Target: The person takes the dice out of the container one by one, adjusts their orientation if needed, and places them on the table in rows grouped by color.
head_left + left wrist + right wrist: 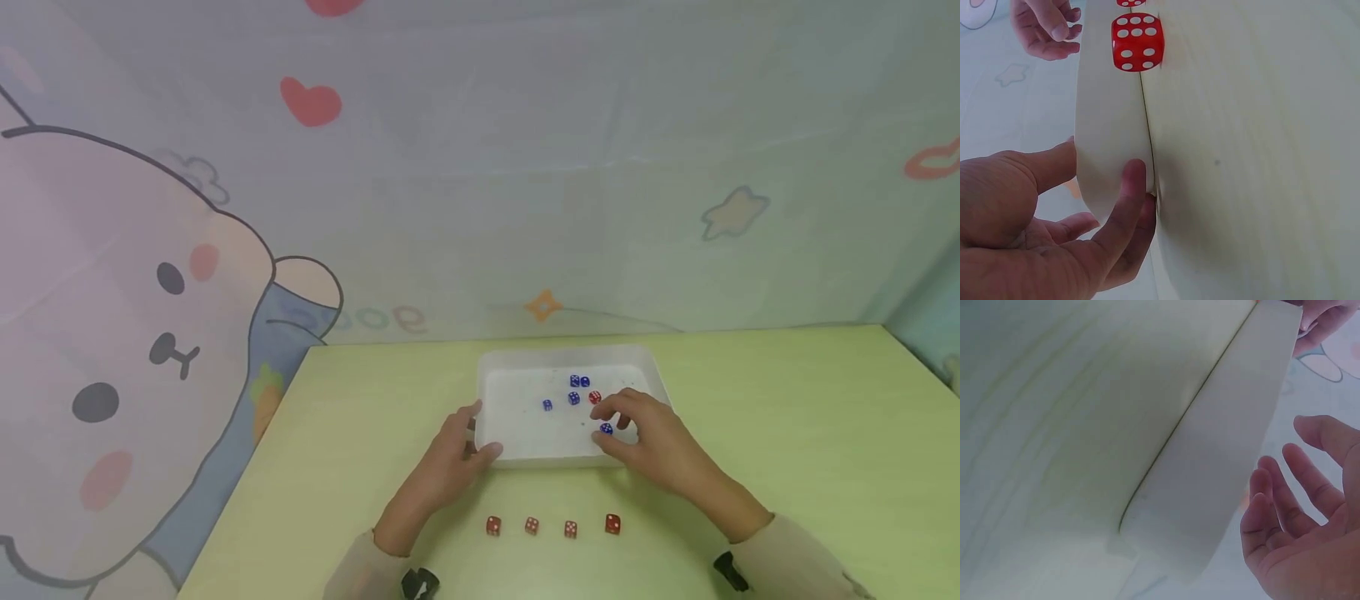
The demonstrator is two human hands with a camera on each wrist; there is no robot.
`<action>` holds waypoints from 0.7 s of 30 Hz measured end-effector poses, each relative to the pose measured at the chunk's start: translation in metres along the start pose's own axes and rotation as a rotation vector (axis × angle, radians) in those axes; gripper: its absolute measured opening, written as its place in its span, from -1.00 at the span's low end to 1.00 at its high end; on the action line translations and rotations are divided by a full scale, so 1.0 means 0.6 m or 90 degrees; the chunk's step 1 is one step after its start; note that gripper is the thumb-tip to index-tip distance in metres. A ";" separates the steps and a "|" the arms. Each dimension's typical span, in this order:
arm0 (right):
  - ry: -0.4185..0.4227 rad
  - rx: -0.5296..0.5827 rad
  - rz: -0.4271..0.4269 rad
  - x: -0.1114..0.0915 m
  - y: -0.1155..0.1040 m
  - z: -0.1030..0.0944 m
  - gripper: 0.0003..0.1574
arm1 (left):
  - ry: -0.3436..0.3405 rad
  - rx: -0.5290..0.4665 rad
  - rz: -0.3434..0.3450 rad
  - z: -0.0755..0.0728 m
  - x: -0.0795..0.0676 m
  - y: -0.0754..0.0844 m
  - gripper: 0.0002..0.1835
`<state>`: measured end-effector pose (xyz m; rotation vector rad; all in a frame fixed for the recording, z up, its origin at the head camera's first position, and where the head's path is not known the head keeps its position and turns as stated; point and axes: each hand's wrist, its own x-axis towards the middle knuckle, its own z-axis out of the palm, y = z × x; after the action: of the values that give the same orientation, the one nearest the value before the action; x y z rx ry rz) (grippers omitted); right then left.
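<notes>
A shallow white tray (525, 458) lies on the table with several blue dice and one red die (595, 397) in it. My left hand (453, 458) grips the tray's left end, thumb at the near corner and fingers along the side. In the left wrist view, the fingers of the left hand (1079, 231) curl about the tray's corner. Over the right part of the tray hovers my right hand (652, 437), thumb and fingers apart with a blue die (606, 429) showing between them. The right wrist view shows the right hand (1304, 519) with its fingers spread and loosely bent.
In front of the tray, several red dice stand in a spaced row on the yellow-green table (375, 400), with one red die (612, 524) at its right end. Behind the table hangs a printed cloth (480, 208) with a cartoon animal at the left.
</notes>
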<state>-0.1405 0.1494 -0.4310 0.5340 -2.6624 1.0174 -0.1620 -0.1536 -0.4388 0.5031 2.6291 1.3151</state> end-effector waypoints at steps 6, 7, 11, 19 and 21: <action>0.000 -0.009 0.015 0.017 0.011 0.005 -0.77 | 0.003 0.004 -0.019 0.002 0.003 -0.002 -0.22; 0.000 -0.012 0.017 0.019 0.013 0.005 -0.76 | 0.001 0.003 -0.021 0.002 0.003 -0.003 -0.22; -0.004 -0.024 0.023 0.031 0.017 0.007 -0.77 | -0.004 -0.007 -0.023 0.001 0.004 0.000 -0.21; -0.043 -0.046 0.059 0.057 0.014 0.008 -0.75 | -0.007 -0.020 -0.026 -0.002 0.003 0.004 -0.19; -0.050 -0.052 0.068 0.062 0.014 0.008 -0.75 | -0.007 -0.024 -0.029 -0.003 0.003 0.004 -0.18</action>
<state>-0.1782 0.1428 -0.4268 0.4280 -2.8140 0.9282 -0.1633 -0.1528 -0.4357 0.4416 2.5861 1.3415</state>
